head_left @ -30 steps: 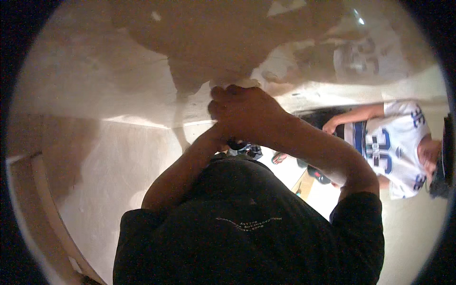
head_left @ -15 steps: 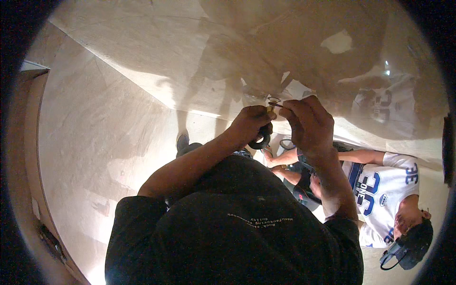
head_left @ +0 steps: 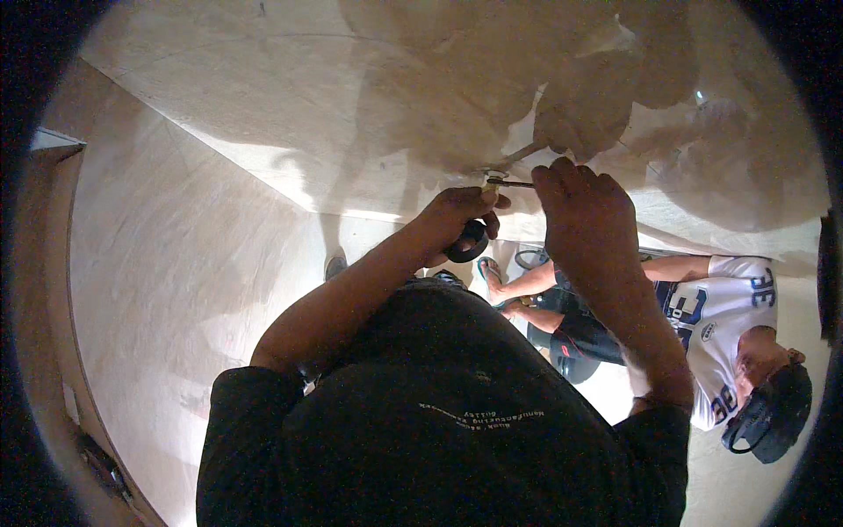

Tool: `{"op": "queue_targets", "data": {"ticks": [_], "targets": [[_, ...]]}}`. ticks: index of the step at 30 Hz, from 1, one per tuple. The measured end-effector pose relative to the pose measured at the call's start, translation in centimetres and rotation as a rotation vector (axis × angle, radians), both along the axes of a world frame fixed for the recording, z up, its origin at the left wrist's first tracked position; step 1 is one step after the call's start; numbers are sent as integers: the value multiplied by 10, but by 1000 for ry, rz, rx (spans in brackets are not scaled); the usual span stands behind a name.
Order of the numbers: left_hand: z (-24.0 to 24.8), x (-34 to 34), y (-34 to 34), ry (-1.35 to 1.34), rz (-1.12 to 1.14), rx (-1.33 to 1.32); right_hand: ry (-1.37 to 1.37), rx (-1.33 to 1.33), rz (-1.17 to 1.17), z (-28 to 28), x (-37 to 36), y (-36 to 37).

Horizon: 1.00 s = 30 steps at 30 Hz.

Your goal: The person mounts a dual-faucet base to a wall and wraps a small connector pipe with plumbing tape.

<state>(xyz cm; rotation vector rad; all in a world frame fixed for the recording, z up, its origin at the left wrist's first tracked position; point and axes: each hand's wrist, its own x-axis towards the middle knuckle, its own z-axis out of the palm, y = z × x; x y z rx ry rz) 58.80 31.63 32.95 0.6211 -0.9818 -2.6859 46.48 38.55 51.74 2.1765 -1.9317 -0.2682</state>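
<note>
My left hand [head_left: 455, 220] is closed, with a black ring that looks like a tape roll [head_left: 469, 242] hanging in its fingers. Its thumb and fingertip also touch a small pale, yellowish fitting [head_left: 492, 179] at the glossy beige wall. To the right, my right hand [head_left: 587, 211] is curled in a fist round a thin dark metal rod [head_left: 518, 184]. The rod points left and its tip meets the fitting. Whatever handle the rod has is hidden inside my fist, so its exact kind does not show.
A co-worker [head_left: 694, 321] in a white numbered jersey, black shorts and a dark cap is close by on my right. The marbled wall [head_left: 421, 105] stretches across in front of me. Brown wooden framing [head_left: 53, 290] runs along the far left.
My right hand has gone from pinching the rod close to the fitting to a fist farther right. The rod now lies level. My left hand and black ring have shifted slightly left.
</note>
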Motion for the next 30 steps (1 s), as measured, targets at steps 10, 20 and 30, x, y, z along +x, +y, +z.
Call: {"op": "queue_targets", "data": {"ticks": [10,20,30], "targets": [[-6,-8,7,92,-37,182,273,411,36,1,13,-10],[2,-14,23,-15,89,188,251,325,-49,-12,-15,8],[23,-11,23,-163,171,-70,-29,137,-186,-48,-48,35]]}}
